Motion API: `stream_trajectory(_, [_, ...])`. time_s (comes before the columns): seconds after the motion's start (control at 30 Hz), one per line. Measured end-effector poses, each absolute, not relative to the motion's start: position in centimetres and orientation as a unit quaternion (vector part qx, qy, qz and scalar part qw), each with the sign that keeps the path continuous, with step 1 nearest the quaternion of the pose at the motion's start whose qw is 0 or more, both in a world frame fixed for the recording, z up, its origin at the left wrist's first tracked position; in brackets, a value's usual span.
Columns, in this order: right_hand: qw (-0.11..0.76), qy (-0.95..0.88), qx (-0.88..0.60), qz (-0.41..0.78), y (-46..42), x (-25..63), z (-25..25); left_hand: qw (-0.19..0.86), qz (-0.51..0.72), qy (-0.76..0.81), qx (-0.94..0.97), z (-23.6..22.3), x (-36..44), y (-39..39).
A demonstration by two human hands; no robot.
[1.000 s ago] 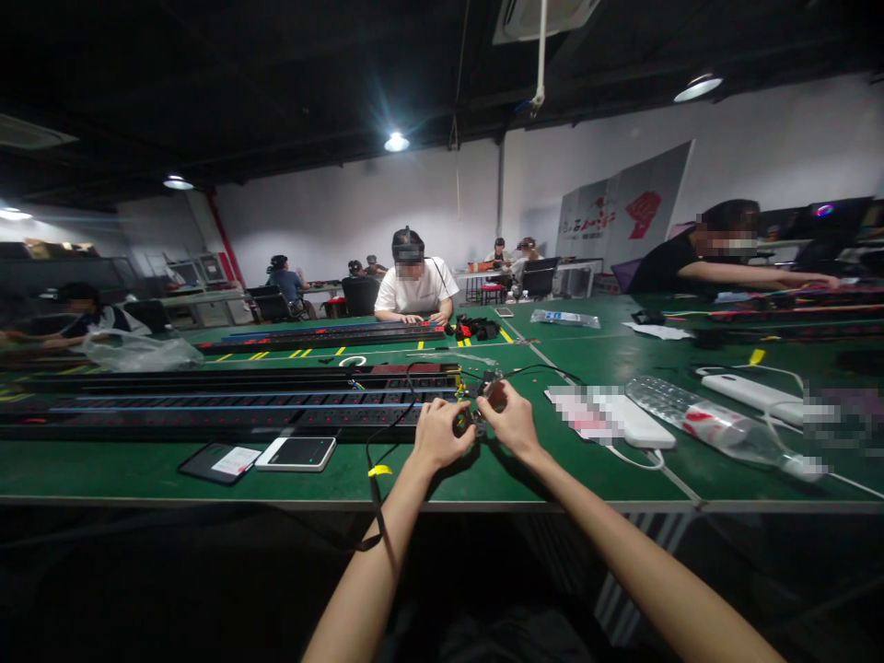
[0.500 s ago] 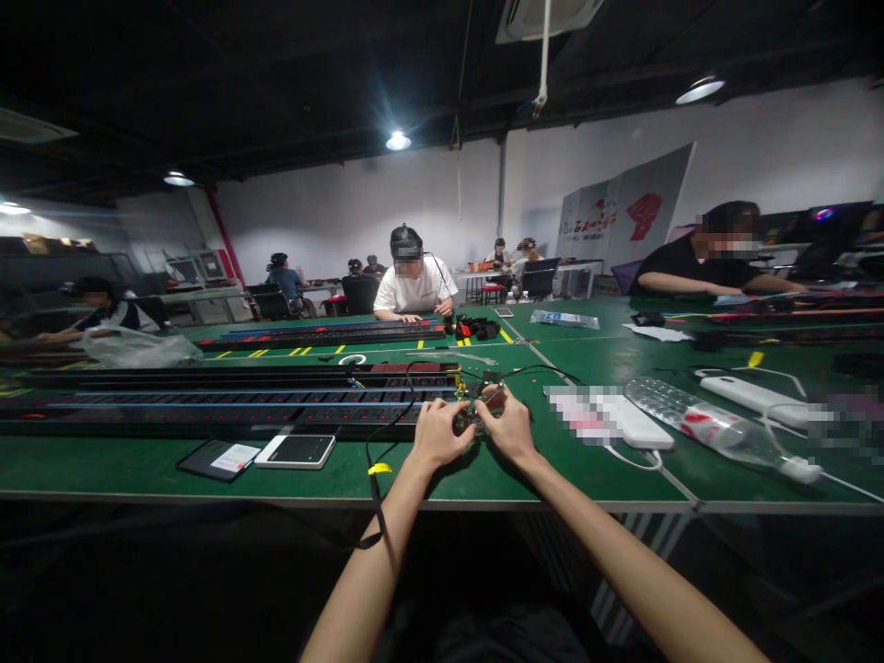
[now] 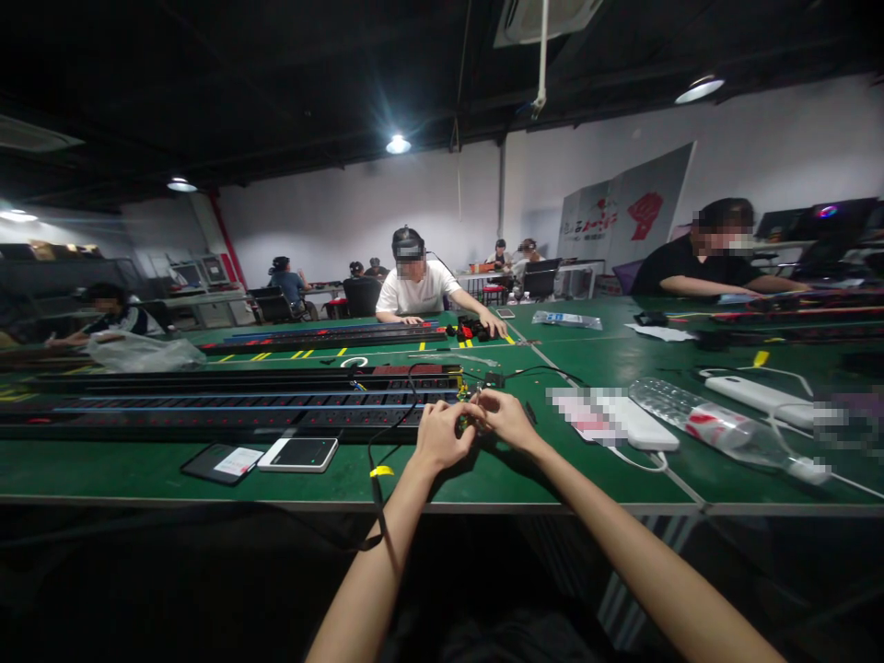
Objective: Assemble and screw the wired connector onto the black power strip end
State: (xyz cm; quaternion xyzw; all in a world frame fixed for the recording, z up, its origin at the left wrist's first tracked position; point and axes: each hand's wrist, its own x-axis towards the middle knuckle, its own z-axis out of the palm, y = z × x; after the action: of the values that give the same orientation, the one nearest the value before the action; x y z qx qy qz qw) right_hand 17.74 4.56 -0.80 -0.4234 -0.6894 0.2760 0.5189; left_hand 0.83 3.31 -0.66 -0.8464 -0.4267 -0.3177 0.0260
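Observation:
My left hand (image 3: 444, 435) and my right hand (image 3: 509, 424) meet at the right end of a long black strip (image 3: 241, 419) with rows of small red marks, probably a power strip. Thumb and fingers of my left hand are pinched around a small greenish-yellow part (image 3: 467, 422), mostly hidden by the fingers. Close beside it, my right hand's fingertips are pressed together; what they grip is too small to make out. Yellow-green pieces (image 3: 461, 379) show at the strip's end, just beyond the hands. A black cable (image 3: 375, 451) with a yellow tag passes over my left forearm.
On the green table (image 3: 387, 483) lie a phone-like device (image 3: 298, 454) and a dark card (image 3: 219, 462) at left. To the right are a white power bank (image 3: 632, 419) and a plastic bottle (image 3: 718, 425). Across the table, a co-worker (image 3: 418, 290) reaches toward black-and-red parts (image 3: 473, 329).
My right hand has shifted its fingers, its fingertips now drawn together by the left hand's. My left hand stays nearly still. The co-worker opposite has stretched an arm out to the black-and-red parts.

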Motion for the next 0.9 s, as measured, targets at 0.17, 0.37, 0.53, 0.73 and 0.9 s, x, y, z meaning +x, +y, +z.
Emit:
stream_trajectory(0.17, [0.528, -0.631, -0.414, 0.39, 7.1, 18.6, -0.9, 0.025, -0.329, -0.427, -0.842, -0.7, 1.0, 3.3])
stream_trajectory(0.37, [0.533, -0.542, -0.438, 0.48, 8.1, 18.6, -3.0, 0.029, -0.335, -0.423, -0.842, -0.7, 1.0, 3.3])
stream_trajectory(0.53, [0.545, -0.516, -0.477, 0.457, 8.2, 18.4, -3.8, 0.026, -0.34, -0.423, -0.84, -0.9, 1.1, 3.4])
stream_trajectory(0.73, [0.603, -0.573, -0.525, 0.181, 6.0, 18.7, -3.1, 0.023, -0.336, -0.43, -0.837, -1.0, 1.0, 3.5])
stream_trajectory(0.9, [0.523, -0.685, -0.506, 0.042, 4.4, 18.6, -3.3, 0.028, -0.34, -0.427, -0.837, -1.1, 1.0, 3.7])
